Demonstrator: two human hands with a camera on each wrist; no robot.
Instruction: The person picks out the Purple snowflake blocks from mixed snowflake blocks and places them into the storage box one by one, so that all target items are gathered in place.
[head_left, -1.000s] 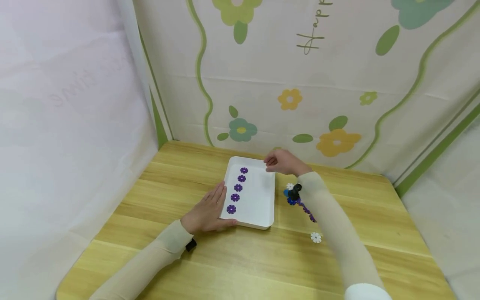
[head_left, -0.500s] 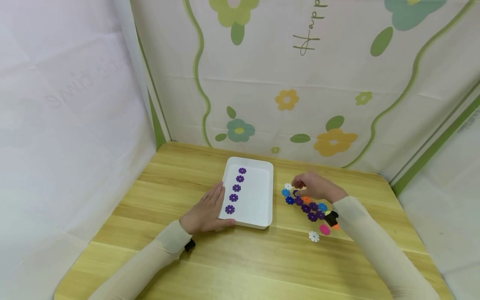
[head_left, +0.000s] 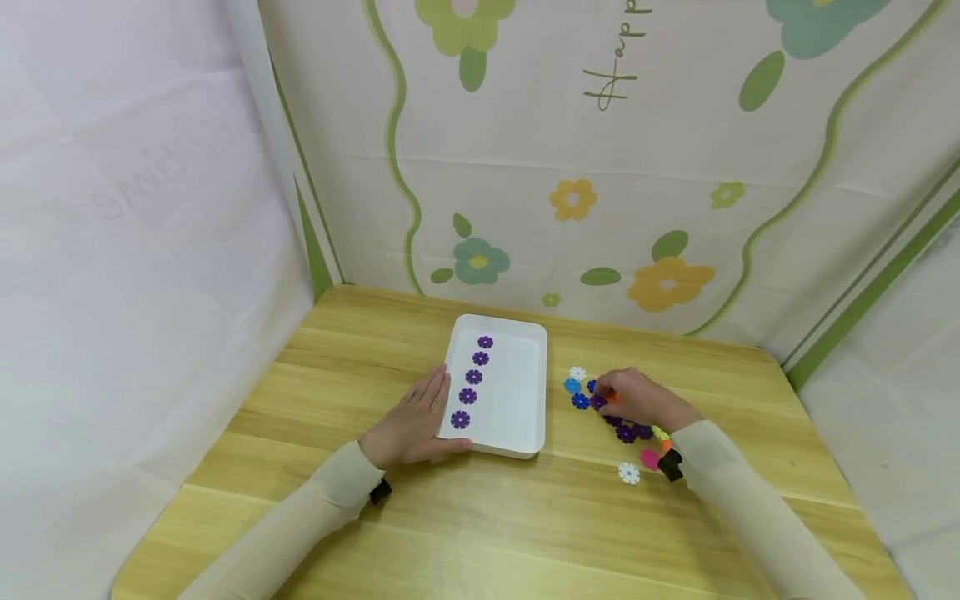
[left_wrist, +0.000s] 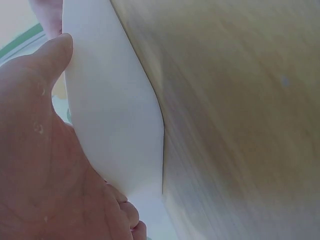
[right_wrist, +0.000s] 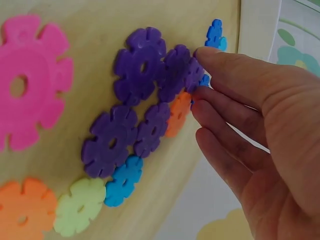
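My left hand (head_left: 411, 423) rests along the left side and near-left corner of a white tray (head_left: 510, 383), fingers straight. In the left wrist view its thumb lies against the tray's outer wall (left_wrist: 110, 100). A column of several purple snowflake discs (head_left: 474, 377) lies inside the tray on its left half. To the right of the tray, my right hand (head_left: 637, 396) is low over a pile of loose discs. In the right wrist view, its thumb and forefinger are spread at a purple snowflake disc (right_wrist: 194, 75); whether they touch it is unclear. Part of the pile is hidden.
Around my right hand lie a pink disc (right_wrist: 37, 82), a pale yellow-green disc (right_wrist: 80, 207), an orange disc (right_wrist: 179, 115) and blue discs (head_left: 580, 402). A white disc (head_left: 629, 473) lies nearer on the wooden table (head_left: 495, 525). A flowered cloth (head_left: 517, 242) hangs behind.
My right hand has moved from above the tray's far-right corner to the right and nearer, down over the loose discs. The left hand has stayed on the tray.
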